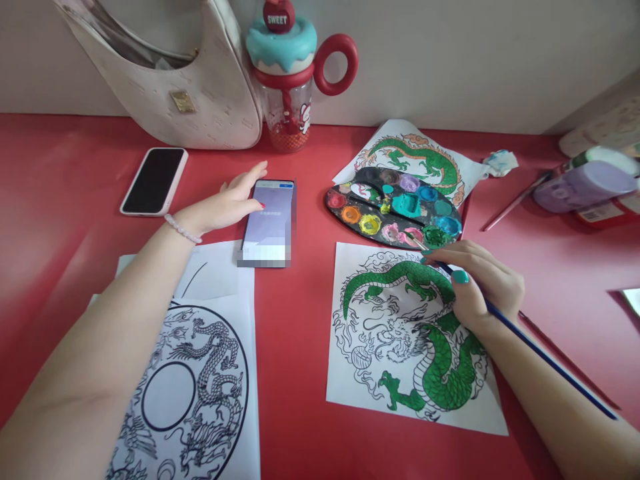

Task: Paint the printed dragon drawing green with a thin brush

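Right hand (480,283) pinches thin blue paintbrush (540,350), bristles at black oval paint palette (393,207); left hand (227,207), fingers spread, touches lit smartphone (269,223).

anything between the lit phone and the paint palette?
Nothing: in the head view only bare red table separates the lit phone under the left hand from the palette.

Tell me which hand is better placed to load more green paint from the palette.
Right. The right hand grips the blue brush, whose tip sits at the palette rim by the green paint. The left hand rests on the lit phone, across the table.
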Demonstrator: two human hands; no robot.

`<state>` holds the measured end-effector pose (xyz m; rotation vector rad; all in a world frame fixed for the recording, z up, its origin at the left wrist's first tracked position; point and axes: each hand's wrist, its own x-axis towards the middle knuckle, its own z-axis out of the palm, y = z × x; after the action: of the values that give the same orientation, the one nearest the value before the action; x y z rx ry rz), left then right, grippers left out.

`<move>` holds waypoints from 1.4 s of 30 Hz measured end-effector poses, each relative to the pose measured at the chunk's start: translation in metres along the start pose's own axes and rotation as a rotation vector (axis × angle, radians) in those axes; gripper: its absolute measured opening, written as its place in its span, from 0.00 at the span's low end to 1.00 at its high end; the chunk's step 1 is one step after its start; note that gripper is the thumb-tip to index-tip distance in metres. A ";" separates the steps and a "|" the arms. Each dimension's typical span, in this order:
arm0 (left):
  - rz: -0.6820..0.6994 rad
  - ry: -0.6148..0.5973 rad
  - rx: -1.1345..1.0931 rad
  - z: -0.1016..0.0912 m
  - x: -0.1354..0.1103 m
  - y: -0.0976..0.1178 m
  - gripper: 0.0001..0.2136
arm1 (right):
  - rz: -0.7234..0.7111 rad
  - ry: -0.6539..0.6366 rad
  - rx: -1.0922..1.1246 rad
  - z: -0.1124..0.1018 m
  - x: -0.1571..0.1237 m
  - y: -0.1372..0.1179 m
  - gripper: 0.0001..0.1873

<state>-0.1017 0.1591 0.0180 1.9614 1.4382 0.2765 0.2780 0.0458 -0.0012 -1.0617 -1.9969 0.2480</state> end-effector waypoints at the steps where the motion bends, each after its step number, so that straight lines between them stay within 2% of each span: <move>1: 0.006 0.001 0.001 0.000 0.000 0.001 0.35 | 0.001 0.001 0.001 0.000 0.000 0.000 0.13; 11: 0.018 0.013 0.034 0.001 0.001 0.000 0.35 | 0.006 0.001 0.002 0.001 -0.001 0.001 0.13; 23: -0.060 0.004 0.001 0.002 -0.001 0.008 0.37 | 0.004 0.000 0.004 0.001 -0.001 0.001 0.14; 26: -0.051 0.034 -0.012 0.003 0.001 0.006 0.35 | 0.007 0.006 0.002 0.001 -0.001 0.001 0.14; 29: -0.012 0.151 0.007 0.002 0.000 0.009 0.31 | -0.001 0.008 0.003 0.000 -0.001 0.001 0.14; 32: 0.061 0.320 0.080 0.003 -0.012 0.034 0.26 | -0.003 0.005 0.010 0.000 0.000 0.000 0.13; 34: 0.186 0.342 0.096 0.007 -0.027 0.063 0.24 | 0.000 0.008 0.013 0.001 0.000 0.000 0.13; 38: 0.515 0.154 0.116 0.031 -0.056 0.120 0.18 | 0.009 0.021 0.005 0.001 0.000 -0.001 0.14; 40: 0.657 0.066 0.130 0.048 -0.064 0.136 0.16 | 0.027 0.022 -0.007 0.000 0.000 -0.001 0.15; 42: 0.721 0.031 0.131 0.066 -0.066 0.141 0.16 | 0.035 0.029 -0.023 0.000 -0.001 -0.001 0.16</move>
<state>0.0168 0.0505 0.0720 2.5353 0.7234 0.5384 0.2778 0.0448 -0.0014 -1.1098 -1.9608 0.2271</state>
